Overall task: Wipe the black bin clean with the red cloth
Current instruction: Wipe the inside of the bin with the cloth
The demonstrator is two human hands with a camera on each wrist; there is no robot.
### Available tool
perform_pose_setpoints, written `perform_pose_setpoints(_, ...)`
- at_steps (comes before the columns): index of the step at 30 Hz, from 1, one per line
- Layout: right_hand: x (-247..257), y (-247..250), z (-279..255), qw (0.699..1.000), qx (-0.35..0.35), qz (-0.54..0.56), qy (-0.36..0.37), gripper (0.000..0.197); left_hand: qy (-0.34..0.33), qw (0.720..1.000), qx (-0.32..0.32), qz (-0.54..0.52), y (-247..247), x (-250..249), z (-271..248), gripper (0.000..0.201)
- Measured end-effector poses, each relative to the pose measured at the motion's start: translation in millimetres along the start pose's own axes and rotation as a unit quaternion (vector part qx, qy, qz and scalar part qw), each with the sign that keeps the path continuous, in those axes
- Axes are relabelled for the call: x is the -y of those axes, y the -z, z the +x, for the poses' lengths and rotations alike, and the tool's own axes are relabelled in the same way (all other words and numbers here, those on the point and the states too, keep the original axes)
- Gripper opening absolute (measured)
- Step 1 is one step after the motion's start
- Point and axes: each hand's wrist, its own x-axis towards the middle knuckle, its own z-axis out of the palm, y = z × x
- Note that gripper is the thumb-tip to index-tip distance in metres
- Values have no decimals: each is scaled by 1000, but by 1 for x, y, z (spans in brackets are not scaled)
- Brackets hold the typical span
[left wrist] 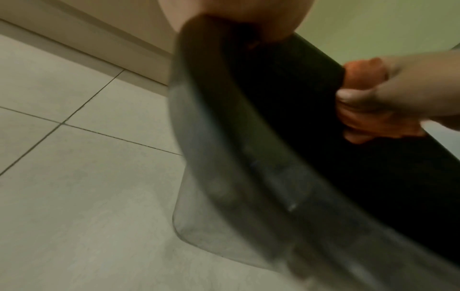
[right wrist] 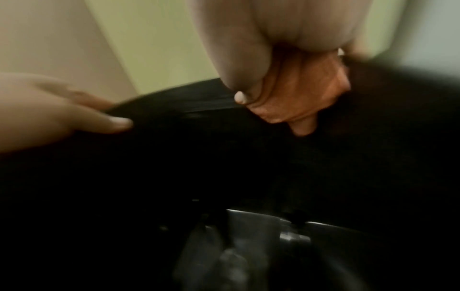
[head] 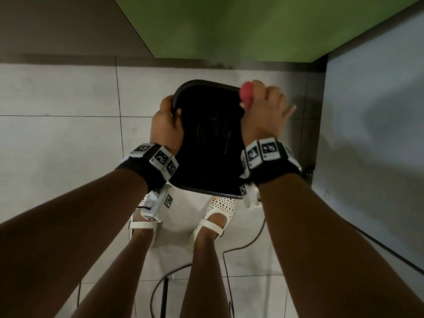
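Observation:
The black bin stands on the tiled floor in front of my feet, its open top facing me. My left hand grips the bin's left rim, thumb hooked inside. My right hand holds the bunched red cloth against the far right corner of the rim. In the right wrist view the red cloth is squeezed between thumb and fingers and lies on the black edge. In the left wrist view the red cloth shows across the bin. The bin's inside is dark.
A green wall panel rises just behind the bin. A pale cabinet side stands close on the right. My feet in white perforated shoes are under the bin's near edge. Black cables trail over the grey floor tiles.

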Motion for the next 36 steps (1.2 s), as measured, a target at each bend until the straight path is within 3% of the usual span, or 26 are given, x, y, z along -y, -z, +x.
perform_pose_setpoints(5,-11,7,-1,994,13,32,-100,49,10,1000,-15,2,-4,-2,-3,33)
perform_pose_setpoints(13,-20,14,4,971,-18,202,-124,46,37,999,-25,15,-9,-6,-5,31)
perform_pose_setpoints(17,-8,22,6,977,36,153,-144,46,73,995,43,52,-1,-15,-5,35)
perform_pose_setpoints(19,0,33,3,984,60,83,-143,51,90,989,106,58,9,-20,-5,52)
perform_pose_setpoints(22,13,49,-4,993,80,31,-86,55,113,979,143,96,32,-28,-1,67)
perform_pose_setpoints(24,20,56,-7,989,139,32,-26,41,142,970,155,126,45,-26,2,55)
perform_pose_setpoints(25,24,67,-10,979,203,-7,25,33,159,964,165,138,52,-25,2,47)
perform_pose_setpoints(27,31,86,-18,935,320,-117,104,32,196,950,208,128,65,-21,-4,29)
perform_pose_setpoints(28,33,95,-22,921,343,-143,114,35,204,945,227,115,74,-21,-11,20)
perform_pose_setpoints(31,44,116,-37,911,345,-179,140,29,211,944,240,89,104,-16,-38,13)
perform_pose_setpoints(32,49,124,-41,923,334,-150,120,23,215,941,242,102,119,-15,-51,13)
perform_pose_setpoints(34,59,141,-47,939,332,-76,49,30,203,928,269,160,151,-8,-77,15)
perform_pose_setpoints(36,69,164,-53,939,334,-74,47,33,191,928,276,160,185,-4,-106,11)
